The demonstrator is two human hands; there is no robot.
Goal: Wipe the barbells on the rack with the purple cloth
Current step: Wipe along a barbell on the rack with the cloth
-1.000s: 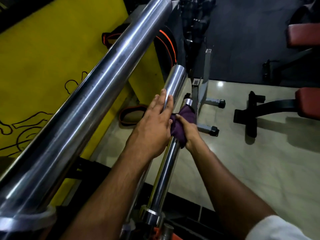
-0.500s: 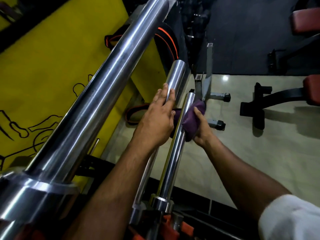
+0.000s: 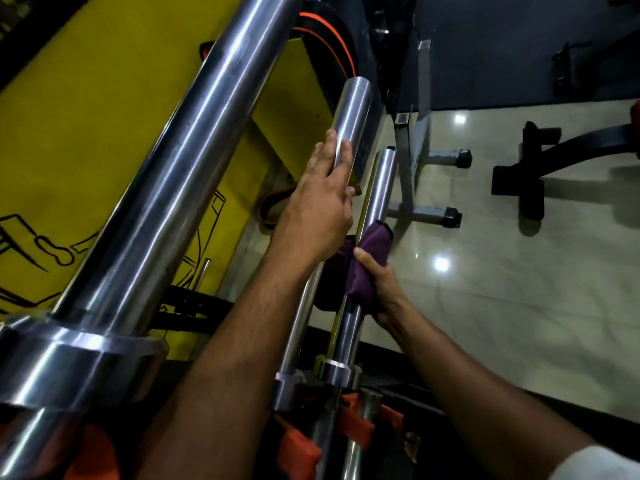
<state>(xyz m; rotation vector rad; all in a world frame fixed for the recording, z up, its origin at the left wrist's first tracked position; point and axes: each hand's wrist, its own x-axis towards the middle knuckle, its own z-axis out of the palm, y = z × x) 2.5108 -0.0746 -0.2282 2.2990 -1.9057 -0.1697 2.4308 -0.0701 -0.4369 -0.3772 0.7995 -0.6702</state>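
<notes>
Wiping mid-shaft, I grip the purple cloth (image 3: 372,252) around the thin barbell (image 3: 379,188) with my right hand (image 3: 381,289), my left hand (image 3: 318,209) lying flat at 10 o'clock on the neighbouring sleeve (image 3: 351,114); next, I judge, slide along.

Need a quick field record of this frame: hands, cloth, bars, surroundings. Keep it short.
left hand: fingers straight, resting flat on the middle chrome barbell sleeve
right hand: grips the purple cloth wrapped round the thin steel barbell
cloth position: about midway along the visible thin bar, below its free end
largest chrome barbell: at left, nearest the camera, untouched
backdrop: yellow wall panel at left, pale glossy tiled floor at right
other gear: black bench frame on the floor
</notes>
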